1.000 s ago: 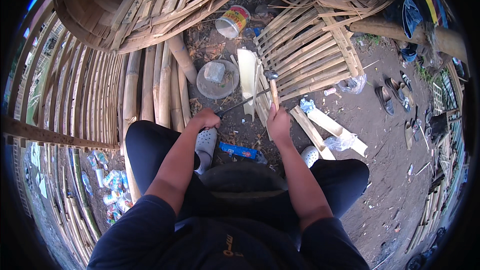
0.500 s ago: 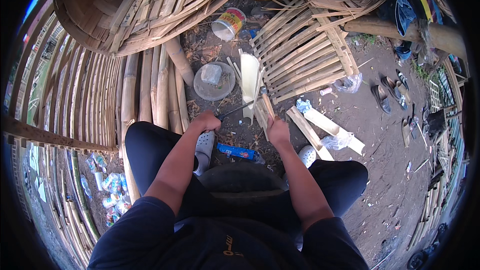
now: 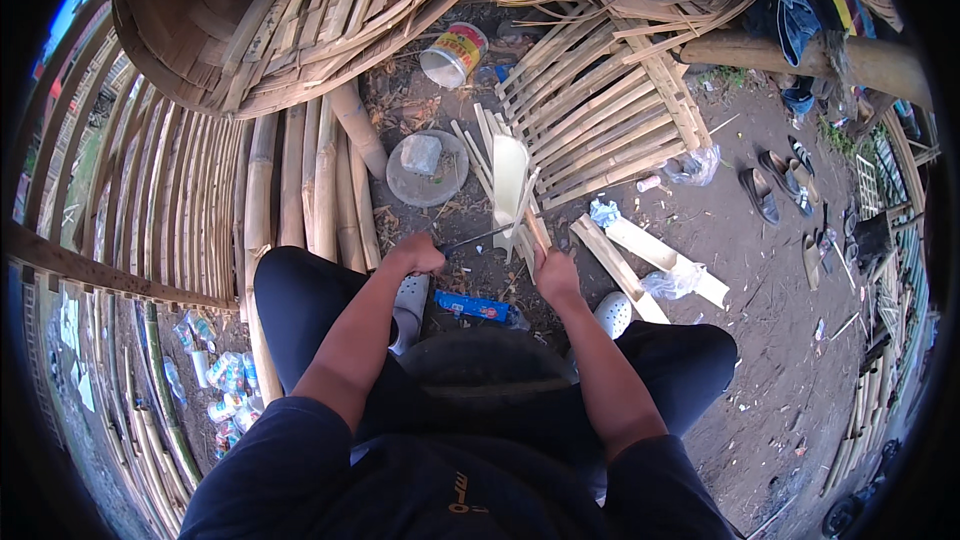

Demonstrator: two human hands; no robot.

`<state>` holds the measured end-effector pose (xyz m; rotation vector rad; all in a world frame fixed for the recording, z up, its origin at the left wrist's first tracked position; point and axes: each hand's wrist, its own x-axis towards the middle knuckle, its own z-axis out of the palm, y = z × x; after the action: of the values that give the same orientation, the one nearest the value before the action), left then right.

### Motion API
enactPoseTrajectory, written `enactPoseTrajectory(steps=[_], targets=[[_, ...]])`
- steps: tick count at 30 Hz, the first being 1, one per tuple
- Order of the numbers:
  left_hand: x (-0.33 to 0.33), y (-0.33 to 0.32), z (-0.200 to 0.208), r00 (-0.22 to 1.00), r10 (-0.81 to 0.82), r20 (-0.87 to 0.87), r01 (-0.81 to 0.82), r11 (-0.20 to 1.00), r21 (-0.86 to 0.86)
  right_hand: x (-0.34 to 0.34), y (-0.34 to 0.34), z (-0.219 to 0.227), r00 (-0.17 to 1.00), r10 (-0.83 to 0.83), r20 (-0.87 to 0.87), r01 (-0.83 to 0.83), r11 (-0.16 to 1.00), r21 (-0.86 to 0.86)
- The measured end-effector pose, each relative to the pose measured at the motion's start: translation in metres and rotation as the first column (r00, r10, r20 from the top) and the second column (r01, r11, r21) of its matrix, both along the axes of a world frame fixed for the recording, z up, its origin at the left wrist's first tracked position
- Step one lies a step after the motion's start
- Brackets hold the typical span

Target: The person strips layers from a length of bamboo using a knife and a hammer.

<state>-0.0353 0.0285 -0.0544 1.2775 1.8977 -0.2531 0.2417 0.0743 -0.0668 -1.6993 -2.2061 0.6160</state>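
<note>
- The pale split bamboo (image 3: 510, 170) is out in front of the person, past the hands, near the slatted panel. It is curved like a gutter, with a smooth, creamy inside. A thin strip (image 3: 528, 192) slants along its right side.
- The left hand (image 3: 418, 256) is wrapped tight around the handle end of a long, thin knife (image 3: 474, 241). The hand is off to the side, maybe to keep fingers away from the bamboo. The dark blade points at the bamboo's low end; I cannot tell if it cuts in.
- The right hand (image 3: 556, 274) is closed around the wooden handle of a hammer (image 3: 540, 233). The handle points up and away, perhaps so the hand can swing it. Its head is hard to see.
- The slatted panel (image 3: 600, 105) is made of straight bamboo bars with gaps between.
- A rough, pale block (image 3: 421, 152) sits on a flat, round grey slab (image 3: 427, 188), which probably keeps it off the dirt.
- Nearer the feet lies a shiny blue packet (image 3: 472, 306).
- To the left, round, hard bamboo poles (image 3: 328, 180) lie side by side.
</note>
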Motion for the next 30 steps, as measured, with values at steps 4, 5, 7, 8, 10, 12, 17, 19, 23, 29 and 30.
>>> enactPoseTrajectory(steps=[4, 5, 7, 8, 10, 12, 17, 19, 23, 29, 30], targets=[[0.005, -0.005, 0.005, 0.997, 0.072, 0.023, -0.072, 0.997, -0.008, -0.002, 0.011, 0.027, 0.993, -0.098, -0.071, 0.099, 0.995, -0.002], [0.006, -0.006, 0.008, 0.993, 0.112, 0.044, -0.112, 0.994, -0.008, -0.006, 0.015, 0.052, 0.981, -0.13, -0.144, 0.135, 0.991, 0.025], [0.002, -0.008, 0.011, 0.979, 0.176, 0.099, -0.178, 0.984, 0.006, -0.012, 0.018, 0.085, 0.939, -0.174, -0.297, 0.202, 0.977, 0.067], [0.001, -0.008, 0.01, 0.97, 0.208, 0.127, -0.211, 0.977, 0.012, -0.015, 0.017, 0.097, 0.908, -0.187, -0.376, 0.233, 0.969, 0.08], [-0.006, -0.004, 0.002, 0.959, 0.232, 0.162, -0.232, 0.973, -0.019, -0.016, 0.013, 0.088, 0.902, -0.165, -0.399, 0.217, 0.972, 0.09], [-0.006, 0.0, -0.007, 0.952, 0.241, 0.189, -0.24, 0.97, -0.03, -0.007, 0.003, 0.036, 0.951, -0.113, -0.287, 0.143, 0.986, 0.087], [0.004, -0.001, -0.01, 0.93, 0.29, 0.227, -0.299, 0.954, 0.008, 0.01, 0.015, 0.013, 0.989, -0.095, -0.113, 0.106, 0.99, 0.09], [-0.004, -0.004, -0.015, 0.897, 0.351, 0.271, -0.365, 0.931, 0.002, 0.004, 0.024, 0.053, 0.97, -0.107, -0.218, 0.139, 0.981, 0.138], [-0.012, -0.009, -0.022, 0.898, 0.361, 0.253, -0.371, 0.929, -0.008, -0.014, 0.025, 0.111, 0.901, -0.1, -0.421, 0.204, 0.956, 0.209], [0.017, -0.005, 0.007, 0.951, 0.245, 0.19, -0.263, 0.962, 0.075, 0.016, 0.001, -0.002, 0.99, -0.131, -0.045, 0.131, 0.991, -0.017], [0.015, -0.005, 0.006, 0.952, 0.239, 0.191, -0.256, 0.964, 0.068, 0.019, 0.003, -0.005, 0.984, -0.17, -0.054, 0.166, 0.984, -0.066]])
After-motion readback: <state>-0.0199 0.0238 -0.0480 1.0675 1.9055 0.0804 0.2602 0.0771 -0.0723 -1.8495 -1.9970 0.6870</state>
